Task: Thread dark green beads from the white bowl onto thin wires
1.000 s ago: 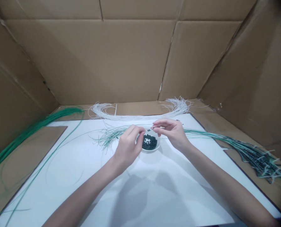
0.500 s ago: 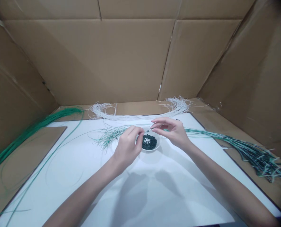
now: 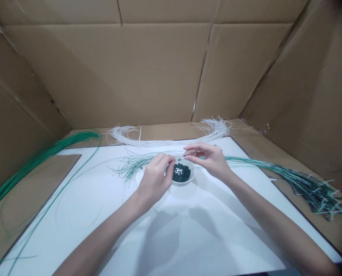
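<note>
Between my two hands a thin cord with small dark beads [image 3: 180, 159] is stretched over a white bowl [image 3: 191, 178]. My left hand [image 3: 157, 175] pinches the cord's left end between thumb and forefinger. On the other side, my right hand [image 3: 207, 157] has thumb and fingertips closed on the right end, its remaining fingers curved. Dark green beads [image 3: 181, 173] lie in the bowl just below the fingertips. Behind both hands runs a bundle of green and white cords [image 3: 247, 161], its loose ends [image 3: 132, 167] fanned out to the left.
Beaded cord ends [image 3: 317, 195] hang together at the right edge. A green cord bundle [image 3: 44, 160] lies along the left side, with stray strands over the white board [image 3: 102, 237]. White cords [image 3: 165, 143] curve at the back. Cardboard walls [image 3: 107, 73] stand on three sides.
My hands stay over the bowl, gripping the cord; the right fingertips have shifted very slightly. The whole view has drifted a little. Nothing was let go.
</note>
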The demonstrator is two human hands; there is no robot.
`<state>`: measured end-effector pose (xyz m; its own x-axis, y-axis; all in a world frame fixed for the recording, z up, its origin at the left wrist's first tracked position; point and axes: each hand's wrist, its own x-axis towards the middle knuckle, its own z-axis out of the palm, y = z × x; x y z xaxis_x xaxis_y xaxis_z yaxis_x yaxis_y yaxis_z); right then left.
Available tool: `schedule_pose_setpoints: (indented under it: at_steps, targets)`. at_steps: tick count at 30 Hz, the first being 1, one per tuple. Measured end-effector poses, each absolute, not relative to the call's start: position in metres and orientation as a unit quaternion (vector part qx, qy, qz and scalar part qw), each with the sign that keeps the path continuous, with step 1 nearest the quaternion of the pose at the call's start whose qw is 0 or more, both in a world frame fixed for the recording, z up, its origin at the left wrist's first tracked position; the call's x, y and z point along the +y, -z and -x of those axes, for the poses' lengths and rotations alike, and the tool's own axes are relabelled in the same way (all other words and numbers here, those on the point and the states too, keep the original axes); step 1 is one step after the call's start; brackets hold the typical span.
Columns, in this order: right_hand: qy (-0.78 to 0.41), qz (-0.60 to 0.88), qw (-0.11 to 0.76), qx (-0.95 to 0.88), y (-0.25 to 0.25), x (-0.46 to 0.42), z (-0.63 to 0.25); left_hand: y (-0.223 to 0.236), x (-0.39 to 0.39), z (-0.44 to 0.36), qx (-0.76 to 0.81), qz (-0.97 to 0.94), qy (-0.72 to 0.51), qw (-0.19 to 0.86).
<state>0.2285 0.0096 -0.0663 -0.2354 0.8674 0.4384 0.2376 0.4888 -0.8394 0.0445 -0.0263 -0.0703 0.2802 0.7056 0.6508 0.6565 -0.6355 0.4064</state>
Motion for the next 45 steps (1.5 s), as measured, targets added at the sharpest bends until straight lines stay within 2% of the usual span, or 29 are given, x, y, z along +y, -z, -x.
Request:
schedule_pose_setpoints:
  at_steps: [45]
  targets:
    - [-0.347, 0.384, 0.477, -0.710, 0.0682, 0.0116, -0.2294, 0.0682, -0.0273, -0.0450, 0.423, -0.794, -0.435, 0.027]
